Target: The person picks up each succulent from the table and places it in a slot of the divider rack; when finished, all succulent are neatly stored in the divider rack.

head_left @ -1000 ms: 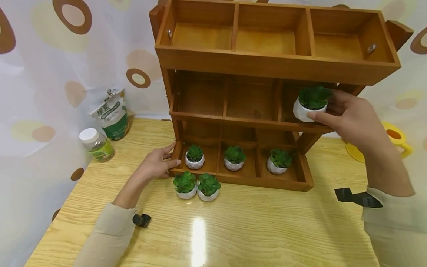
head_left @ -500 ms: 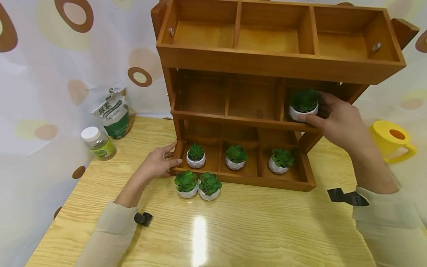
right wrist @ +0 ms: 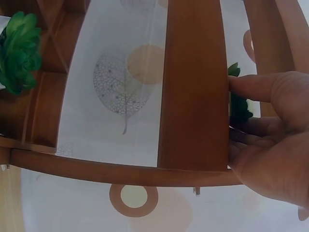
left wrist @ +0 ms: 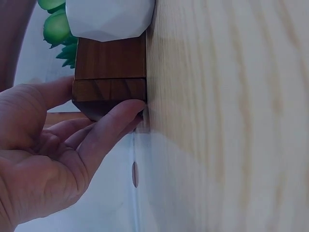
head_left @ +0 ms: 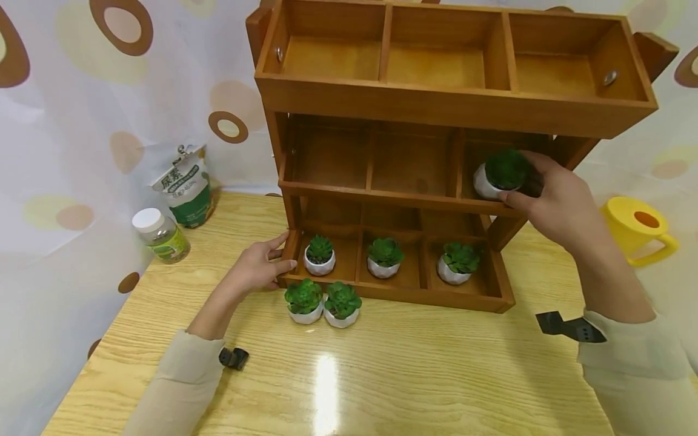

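A three-tier wooden shelf [head_left: 463,109] with divided compartments stands on the table. My right hand [head_left: 561,197] holds a potted succulent [head_left: 504,172] by its white pot, thumb in front, at the right compartment of the middle tier. The plant tilts toward the hand. In the right wrist view, the tier's front board hides most of that succulent [right wrist: 239,106]. My left hand [head_left: 256,264] grips the left end of the bottom tier; the left wrist view shows thumb and forefinger on opposite edges of the wooden end [left wrist: 110,89]. Three potted succulents [head_left: 384,257] stand in the bottom tier, one per compartment.
Two more potted succulents [head_left: 323,303] stand side by side in front of the bottom tier. At the left are a white-capped jar [head_left: 162,235] and a green-and-white pouch [head_left: 188,188]. A yellow watering can [head_left: 638,230] sits right of the shelf, behind my right forearm.
My right hand has moved left and into the compartment with the succulent. Over the last half second the pot has tipped toward the hand. The left hand stays at the shelf's end.
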`<state>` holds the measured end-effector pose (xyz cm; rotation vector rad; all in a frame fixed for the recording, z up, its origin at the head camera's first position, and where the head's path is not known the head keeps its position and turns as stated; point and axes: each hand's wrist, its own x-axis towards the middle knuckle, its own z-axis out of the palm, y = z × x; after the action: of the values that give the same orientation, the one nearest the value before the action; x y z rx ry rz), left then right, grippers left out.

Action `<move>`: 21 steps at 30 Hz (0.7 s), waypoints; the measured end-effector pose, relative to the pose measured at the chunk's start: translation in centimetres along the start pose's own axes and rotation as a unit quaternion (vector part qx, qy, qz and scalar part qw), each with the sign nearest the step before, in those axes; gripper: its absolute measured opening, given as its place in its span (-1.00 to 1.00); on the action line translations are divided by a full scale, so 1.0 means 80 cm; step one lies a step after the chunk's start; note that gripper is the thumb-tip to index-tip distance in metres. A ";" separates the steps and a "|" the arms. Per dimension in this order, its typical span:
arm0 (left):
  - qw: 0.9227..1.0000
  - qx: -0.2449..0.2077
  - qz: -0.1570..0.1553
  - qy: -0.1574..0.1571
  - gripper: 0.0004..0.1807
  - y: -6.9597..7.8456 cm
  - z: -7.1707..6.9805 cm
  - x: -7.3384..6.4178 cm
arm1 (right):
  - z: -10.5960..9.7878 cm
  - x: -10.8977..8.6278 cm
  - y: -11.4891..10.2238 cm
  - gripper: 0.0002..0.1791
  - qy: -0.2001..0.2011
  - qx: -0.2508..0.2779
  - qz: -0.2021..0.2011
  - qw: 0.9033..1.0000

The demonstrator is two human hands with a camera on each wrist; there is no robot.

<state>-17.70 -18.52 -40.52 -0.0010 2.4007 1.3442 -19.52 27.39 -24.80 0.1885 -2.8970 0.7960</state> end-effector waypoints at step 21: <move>1.000 -0.011 -0.003 -0.006 -0.19 -0.002 0.001 -0.001 | -0.022 -0.066 0.018 -0.34 0.114 0.114 0.003 0.987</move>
<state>-17.56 -18.59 -40.65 -0.0056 2.3742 1.3638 -14.43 29.96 -24.88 0.1027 -2.5920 1.0750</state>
